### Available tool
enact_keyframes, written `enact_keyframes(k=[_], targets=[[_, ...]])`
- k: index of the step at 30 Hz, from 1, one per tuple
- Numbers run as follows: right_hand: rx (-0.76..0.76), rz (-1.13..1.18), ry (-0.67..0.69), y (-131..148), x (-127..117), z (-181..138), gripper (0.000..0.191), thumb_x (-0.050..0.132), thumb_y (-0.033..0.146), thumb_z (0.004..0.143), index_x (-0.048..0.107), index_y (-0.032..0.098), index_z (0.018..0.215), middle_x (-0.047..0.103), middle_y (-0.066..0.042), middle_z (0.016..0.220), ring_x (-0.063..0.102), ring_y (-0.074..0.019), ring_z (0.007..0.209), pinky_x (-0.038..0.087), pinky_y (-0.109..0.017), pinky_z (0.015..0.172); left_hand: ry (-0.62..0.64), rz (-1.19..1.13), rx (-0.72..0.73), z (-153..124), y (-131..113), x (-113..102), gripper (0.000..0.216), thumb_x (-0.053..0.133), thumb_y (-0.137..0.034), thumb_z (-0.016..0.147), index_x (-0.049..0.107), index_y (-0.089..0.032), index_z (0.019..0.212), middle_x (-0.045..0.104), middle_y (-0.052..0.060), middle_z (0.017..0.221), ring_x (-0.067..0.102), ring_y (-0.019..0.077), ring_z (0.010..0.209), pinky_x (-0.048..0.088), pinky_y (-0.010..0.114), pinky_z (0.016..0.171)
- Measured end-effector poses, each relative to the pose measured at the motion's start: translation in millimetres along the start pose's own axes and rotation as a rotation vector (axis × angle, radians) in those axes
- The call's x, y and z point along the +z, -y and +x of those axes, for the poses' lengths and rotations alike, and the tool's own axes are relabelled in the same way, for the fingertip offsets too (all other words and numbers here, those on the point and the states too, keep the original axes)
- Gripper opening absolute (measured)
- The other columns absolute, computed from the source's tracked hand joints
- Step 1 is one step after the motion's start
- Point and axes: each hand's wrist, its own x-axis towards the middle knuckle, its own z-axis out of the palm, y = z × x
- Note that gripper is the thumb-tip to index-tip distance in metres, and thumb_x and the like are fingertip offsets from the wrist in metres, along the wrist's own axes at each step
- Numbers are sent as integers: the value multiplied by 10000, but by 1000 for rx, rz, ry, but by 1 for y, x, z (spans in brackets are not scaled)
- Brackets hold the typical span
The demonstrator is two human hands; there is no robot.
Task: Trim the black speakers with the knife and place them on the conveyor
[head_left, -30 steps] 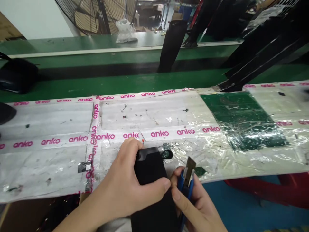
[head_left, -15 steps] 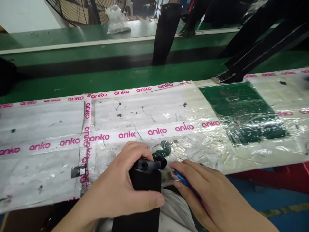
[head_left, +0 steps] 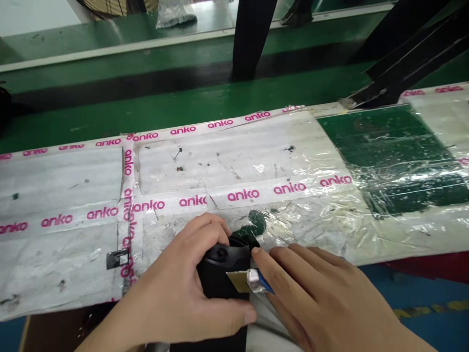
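Below the table's near edge, my left hand (head_left: 192, 288) is wrapped around a long black part (head_left: 216, 281). That part has a glossy, hollow rounded end with a small round hole, pointing away from me. My right hand (head_left: 311, 288) grips a blue-handled knife (head_left: 253, 280) with a silver collar and a short, flat, slanted blade. The blade lies across the black part, just below its glossy end; I cannot tell whether it touches. My right index fingertip is close to the rim of that end. Most of the handle is hidden by my fingers.
The white-covered work table (head_left: 205, 171) carries pink-lettered tape and wrinkled clear film. A green patch (head_left: 399, 156) shows on the right. Behind it runs a green conveyor surface (head_left: 154, 115) with dark uprights (head_left: 252, 39). A clear plastic bag (head_left: 176, 13) lies at the back.
The knife has moved left, from beside the black part to across its face, and its blade now shows. My left hand keeps its grip. The view has tilted down slightly.
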Motion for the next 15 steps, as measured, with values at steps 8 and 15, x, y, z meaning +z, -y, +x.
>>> enact_keyframes(k=[8,15], targets=[[28,-36,-3,0,-1,-2,404,491,45,861,544,129,1252,722,-50,832,698,-258,643,498,-389,542,11,15,-9,1,-4,0,479,916,-189,623,536,-264,906,598,-4,1133,606,250,1050,498,347,882],[13,-41,6,0,-3,-4,423,496,60,867,542,129,1282,719,-49,842,690,-264,659,495,-398,555,23,18,-12,3,-4,0,447,897,-191,633,516,-253,859,590,-11,1081,599,235,990,480,332,819]])
